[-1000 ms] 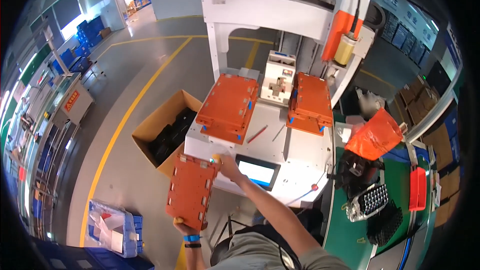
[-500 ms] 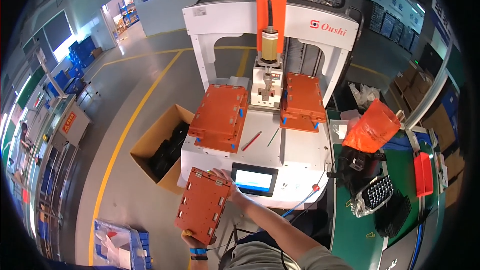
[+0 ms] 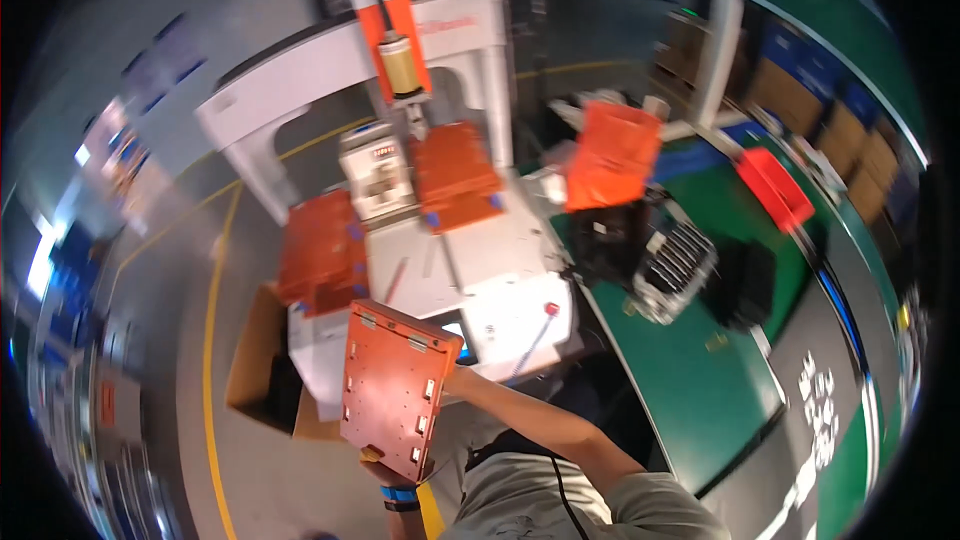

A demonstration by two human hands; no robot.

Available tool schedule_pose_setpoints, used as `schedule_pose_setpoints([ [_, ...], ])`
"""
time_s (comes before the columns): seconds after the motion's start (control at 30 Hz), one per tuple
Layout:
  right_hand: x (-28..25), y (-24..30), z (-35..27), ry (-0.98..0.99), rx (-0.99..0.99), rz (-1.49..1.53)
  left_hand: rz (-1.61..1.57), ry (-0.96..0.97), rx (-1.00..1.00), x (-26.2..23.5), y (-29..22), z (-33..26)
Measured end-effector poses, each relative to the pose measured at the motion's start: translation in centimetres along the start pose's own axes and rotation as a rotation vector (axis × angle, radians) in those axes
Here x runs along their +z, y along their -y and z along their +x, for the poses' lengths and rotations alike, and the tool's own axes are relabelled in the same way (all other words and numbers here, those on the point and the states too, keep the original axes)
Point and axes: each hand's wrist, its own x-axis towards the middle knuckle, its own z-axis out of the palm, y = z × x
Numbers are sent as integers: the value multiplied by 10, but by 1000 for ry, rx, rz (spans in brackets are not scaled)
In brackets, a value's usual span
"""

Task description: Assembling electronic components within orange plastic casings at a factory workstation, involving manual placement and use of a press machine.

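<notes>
An orange-red rectangular fixture plate (image 3: 392, 390), with small metal clips along its edges and rows of holes, is held tilted in front of me. My left hand (image 3: 378, 462) grips its lower end, fingertips at the edge, with a blue and a black band on the wrist. Most of my right hand (image 3: 452, 382) is hidden behind the plate's right edge, where it supports the plate. On the white machine ahead sit a left orange fixture (image 3: 322, 245) and a right orange fixture (image 3: 455, 170). A yellow-bodied screwdriver spindle (image 3: 400, 68) hangs above and between them.
A cardboard box (image 3: 252, 365) with black parts stands left of the machine (image 3: 520, 315). On the green bench (image 3: 690, 380) at right are an orange bag (image 3: 612, 155), a red bin (image 3: 775, 188), a bagged black part (image 3: 675, 265) and another black part (image 3: 745, 285).
My view has swung to the right, so the machine sits further left and more of the green bench shows. Both hands still hold the plate, whose upper edge now tilts toward view.
</notes>
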Motion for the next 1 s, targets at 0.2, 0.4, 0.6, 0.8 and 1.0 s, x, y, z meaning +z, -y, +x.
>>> schedule_pose_setpoints([
  [0.2, -88, 84, -170, -376, 664, -257, -55, 264, -468, 125, 73, 38],
  [0.4, -87, 236, -341, -748, 940, -9, 9, 255, -926, 178, 205, 48],
  [0.6, -50, 279, -360, -1657, 721, -83, 123, 317, -1327, 210, 333, 6],
  [0.8, -81, 281, -346, -984, 920, -884, 448, 837, -1071, 182, 395, -38],
  [1.0, -84, 233, -381, -663, 1223, -1119, 324, 387, -1435, 175, 406, -61],
])
